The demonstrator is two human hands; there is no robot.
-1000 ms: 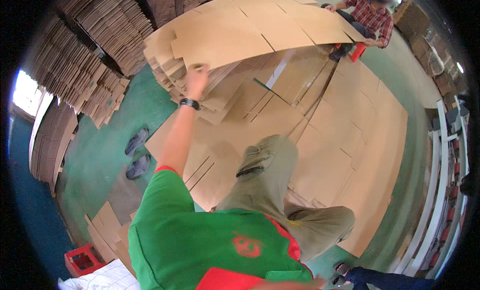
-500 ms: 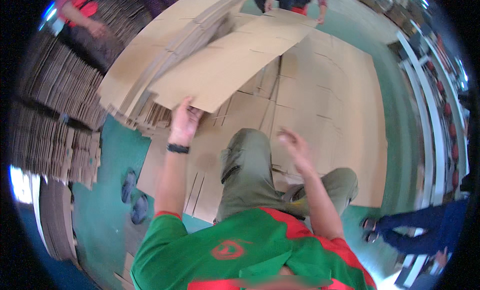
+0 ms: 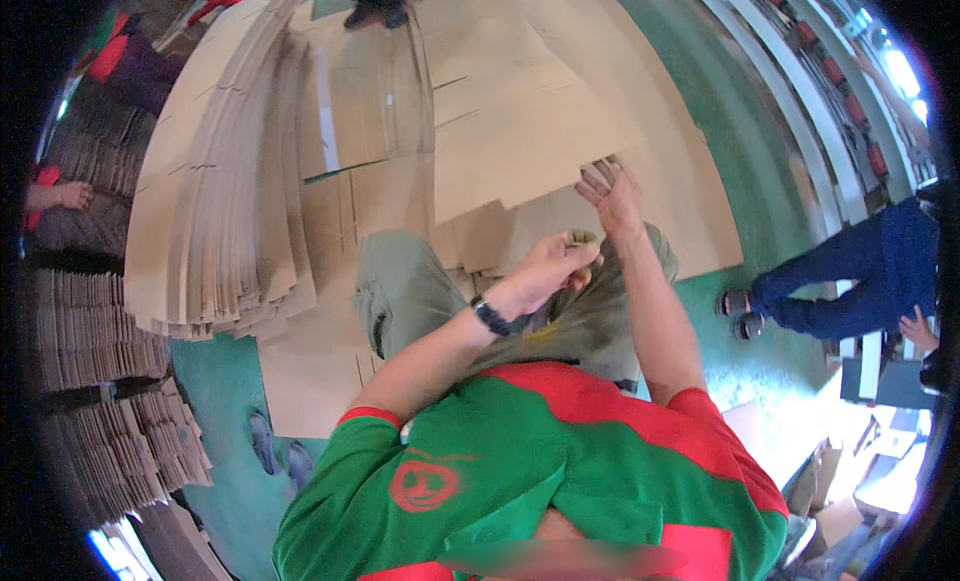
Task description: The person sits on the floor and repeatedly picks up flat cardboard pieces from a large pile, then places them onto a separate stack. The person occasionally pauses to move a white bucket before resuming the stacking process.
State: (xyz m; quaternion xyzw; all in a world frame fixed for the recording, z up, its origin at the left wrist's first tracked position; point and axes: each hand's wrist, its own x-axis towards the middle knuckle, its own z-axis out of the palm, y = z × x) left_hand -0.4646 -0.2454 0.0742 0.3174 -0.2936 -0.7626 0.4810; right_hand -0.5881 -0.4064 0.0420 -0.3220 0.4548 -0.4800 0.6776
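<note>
My right hand (image 3: pixel 610 193) reaches forward and grips the near edge of a large flat cardboard sheet (image 3: pixel 520 121) that lies on more sheets on the floor. My left hand (image 3: pixel 552 266), with a black watch on its wrist, hovers with curled fingers just over my right knee, a little short of the sheet's edge. It holds nothing that I can make out. I crouch in grey-green trousers on the cardboard, and my green and red shirt fills the lower part of the view.
A thick leaning stack of flattened cardboard (image 3: pixel 215 181) stands at the left, with more bundles (image 3: pixel 95 331) beyond it. Sandals (image 3: pixel 275 451) lie on the green floor. A person in blue (image 3: pixel 850 271) stands at the right, and another person's hand (image 3: pixel 62 195) shows at far left.
My left hand has come off the cardboard at the left and drawn in over my knee. My right hand has stretched forward and taken the sheet's edge.
</note>
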